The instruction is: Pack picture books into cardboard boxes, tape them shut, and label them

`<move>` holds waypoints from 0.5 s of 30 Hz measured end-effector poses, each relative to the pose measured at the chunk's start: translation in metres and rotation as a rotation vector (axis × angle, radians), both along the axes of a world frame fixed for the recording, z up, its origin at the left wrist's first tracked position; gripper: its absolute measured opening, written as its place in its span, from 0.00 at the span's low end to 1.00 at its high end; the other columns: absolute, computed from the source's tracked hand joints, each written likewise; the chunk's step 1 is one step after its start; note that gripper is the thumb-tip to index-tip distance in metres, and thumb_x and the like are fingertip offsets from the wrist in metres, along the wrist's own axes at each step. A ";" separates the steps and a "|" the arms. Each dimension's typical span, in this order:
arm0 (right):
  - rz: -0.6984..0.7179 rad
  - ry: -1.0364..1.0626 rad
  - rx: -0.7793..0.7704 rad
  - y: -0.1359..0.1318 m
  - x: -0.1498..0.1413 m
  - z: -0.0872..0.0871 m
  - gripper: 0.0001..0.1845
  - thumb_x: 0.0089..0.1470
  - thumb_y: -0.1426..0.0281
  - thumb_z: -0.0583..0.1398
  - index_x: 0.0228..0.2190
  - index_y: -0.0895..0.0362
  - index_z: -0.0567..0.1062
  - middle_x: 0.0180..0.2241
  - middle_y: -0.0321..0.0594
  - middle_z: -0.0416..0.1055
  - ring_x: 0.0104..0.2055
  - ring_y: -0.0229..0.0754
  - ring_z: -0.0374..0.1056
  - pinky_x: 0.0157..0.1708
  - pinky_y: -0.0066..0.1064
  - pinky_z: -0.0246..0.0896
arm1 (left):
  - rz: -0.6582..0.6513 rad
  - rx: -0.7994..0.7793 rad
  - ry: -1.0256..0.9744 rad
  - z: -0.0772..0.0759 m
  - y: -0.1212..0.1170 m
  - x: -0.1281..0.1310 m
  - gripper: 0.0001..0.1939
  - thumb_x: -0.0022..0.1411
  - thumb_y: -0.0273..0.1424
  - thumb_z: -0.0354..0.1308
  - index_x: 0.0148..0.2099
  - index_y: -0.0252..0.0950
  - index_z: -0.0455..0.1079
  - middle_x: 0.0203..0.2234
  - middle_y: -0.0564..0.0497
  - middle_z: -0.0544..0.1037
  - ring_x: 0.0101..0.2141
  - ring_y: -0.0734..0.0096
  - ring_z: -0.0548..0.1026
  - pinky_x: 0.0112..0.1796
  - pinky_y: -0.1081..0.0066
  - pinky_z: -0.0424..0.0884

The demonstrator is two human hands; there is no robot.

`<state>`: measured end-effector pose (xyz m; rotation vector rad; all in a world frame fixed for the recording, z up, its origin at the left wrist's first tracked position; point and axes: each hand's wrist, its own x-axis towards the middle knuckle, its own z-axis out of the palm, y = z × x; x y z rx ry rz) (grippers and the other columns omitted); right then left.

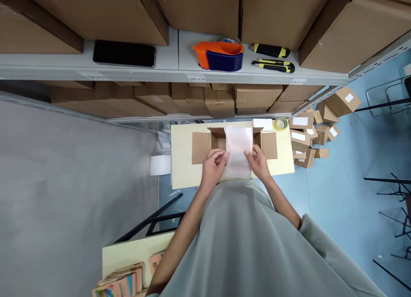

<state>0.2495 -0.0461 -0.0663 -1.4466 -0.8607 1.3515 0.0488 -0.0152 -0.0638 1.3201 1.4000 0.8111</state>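
A translucent white plastic packing sheet point(239, 139) hangs between my hands, its upper part in front of an open cardboard box point(217, 136). My left hand point(214, 165) pinches the sheet's left edge. On the opposite edge, the thumb and fingers of my right hand point(258, 163) are closed. The box's side flaps lie spread outward to the left and right on the pale yellow table point(184, 175). Part of the box's inside is hidden behind the sheet, so I cannot tell what it contains.
A tape roll point(280, 124) and a white box point(262, 124) lie at the table's back right. Above, a shelf point(180, 74) holds a phone point(124, 54), a tape dispenser point(221, 57), cutters point(272, 66) and cartons. Small parcels point(302, 136) are piled right; a white roll point(160, 164) stands left.
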 end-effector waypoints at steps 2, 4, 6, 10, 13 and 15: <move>0.025 0.003 -0.001 -0.001 0.007 -0.002 0.27 0.62 0.41 0.64 0.46 0.50 0.71 0.36 0.38 0.81 0.38 0.46 0.79 0.38 0.35 0.77 | -0.013 -0.030 -0.005 0.000 -0.001 0.006 0.20 0.71 0.50 0.60 0.45 0.40 0.82 0.47 0.44 0.80 0.45 0.60 0.82 0.43 0.63 0.83; 0.039 -0.041 0.004 0.000 0.012 0.000 0.26 0.63 0.43 0.63 0.46 0.51 0.71 0.38 0.39 0.81 0.41 0.47 0.79 0.41 0.36 0.77 | -0.004 -0.041 -0.004 -0.001 -0.003 0.012 0.19 0.69 0.50 0.64 0.47 0.40 0.81 0.45 0.45 0.80 0.41 0.62 0.82 0.43 0.62 0.83; 0.031 -0.170 -0.004 0.003 0.015 0.005 0.26 0.61 0.45 0.66 0.46 0.51 0.72 0.42 0.41 0.81 0.46 0.50 0.78 0.46 0.40 0.77 | 0.018 -0.031 -0.003 0.001 -0.005 0.019 0.18 0.65 0.49 0.68 0.46 0.40 0.80 0.43 0.47 0.79 0.37 0.66 0.81 0.42 0.63 0.83; 0.026 -0.476 -0.074 0.017 0.013 0.018 0.32 0.48 0.49 0.76 0.47 0.50 0.73 0.45 0.42 0.81 0.49 0.57 0.78 0.52 0.47 0.76 | 0.101 0.038 0.002 0.009 -0.008 0.034 0.18 0.63 0.49 0.70 0.41 0.39 0.77 0.39 0.50 0.77 0.32 0.71 0.79 0.37 0.67 0.81; 0.095 -0.552 -0.070 0.029 0.015 0.026 0.31 0.49 0.50 0.75 0.48 0.50 0.73 0.44 0.40 0.82 0.48 0.57 0.78 0.51 0.47 0.75 | 0.133 0.074 -0.015 0.012 -0.007 0.037 0.17 0.62 0.47 0.72 0.38 0.39 0.75 0.37 0.52 0.75 0.30 0.74 0.78 0.34 0.70 0.79; 0.165 -0.590 -0.052 0.038 0.019 0.031 0.31 0.50 0.51 0.74 0.50 0.50 0.74 0.44 0.40 0.83 0.47 0.57 0.79 0.49 0.45 0.75 | 0.105 0.066 -0.030 0.009 -0.005 0.033 0.16 0.62 0.44 0.72 0.39 0.39 0.75 0.37 0.53 0.75 0.30 0.74 0.78 0.34 0.70 0.79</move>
